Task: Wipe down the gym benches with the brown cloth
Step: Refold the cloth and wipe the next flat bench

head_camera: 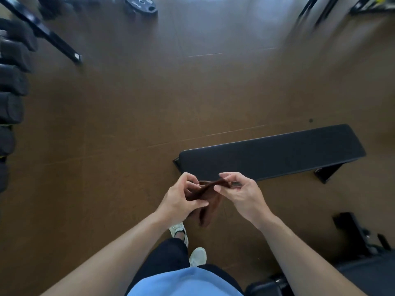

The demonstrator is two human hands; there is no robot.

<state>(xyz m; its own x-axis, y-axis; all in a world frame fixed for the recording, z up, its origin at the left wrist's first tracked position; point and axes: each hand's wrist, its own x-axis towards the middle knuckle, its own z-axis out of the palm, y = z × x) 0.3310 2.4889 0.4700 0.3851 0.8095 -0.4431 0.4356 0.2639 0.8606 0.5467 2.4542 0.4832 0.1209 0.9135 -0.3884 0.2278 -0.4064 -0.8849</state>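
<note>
Cloth (208,195) hangs between my two hands, held in the air above the brown floor (128,124). My left hand (181,199) pinches one edge with curled fingers, and my right hand (241,191) pinches the other, so the top edge runs from about 8 o'clock to 2 o'clock while the rest droops toward 6. Just beyond my hands, the black bench (271,152) lies with its long axis from 8 o'clock to 2 o'clock. Dumbbells (10,92) line the 9 o'clock edge.
</note>
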